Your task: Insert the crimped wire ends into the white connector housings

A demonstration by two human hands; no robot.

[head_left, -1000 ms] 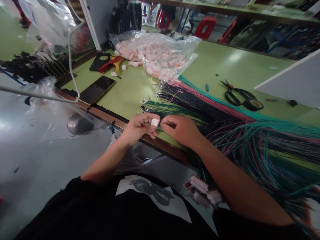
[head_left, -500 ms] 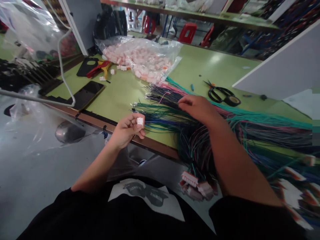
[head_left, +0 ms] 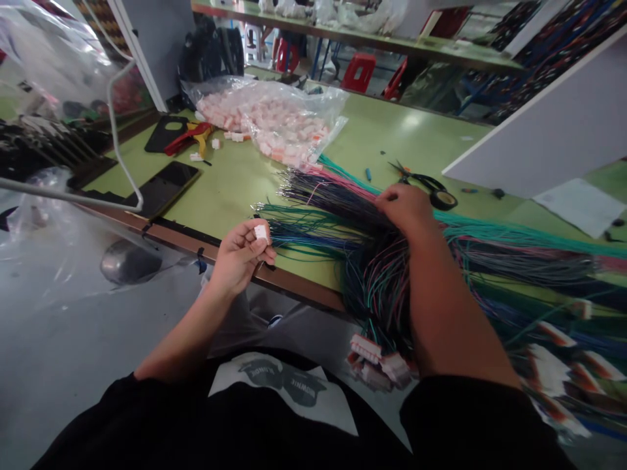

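Observation:
My left hand [head_left: 241,251] is closed on a small white plastic connector [head_left: 260,232], held just off the near edge of the green table [head_left: 230,183]. My right hand [head_left: 405,207] rests on a thick bundle of coloured wires [head_left: 343,215] in teal, pink, blue and black, its fingers curled down into the strands. Which wire it holds is hidden. Finished white connectors [head_left: 375,360] hang on wires over the table's edge by my right forearm.
A clear bag of pale pink connectors [head_left: 279,117] lies at the back. A dark phone [head_left: 164,186], a red and yellow tool [head_left: 191,136], black scissors with a tape roll [head_left: 431,189] and a white board [head_left: 548,130] are on the table. A wire frame with a plastic bag [head_left: 73,196] stands left.
My right hand left the connector and moved up and to the right onto the wire bundle. My left hand kept the connector and stayed near the table's edge.

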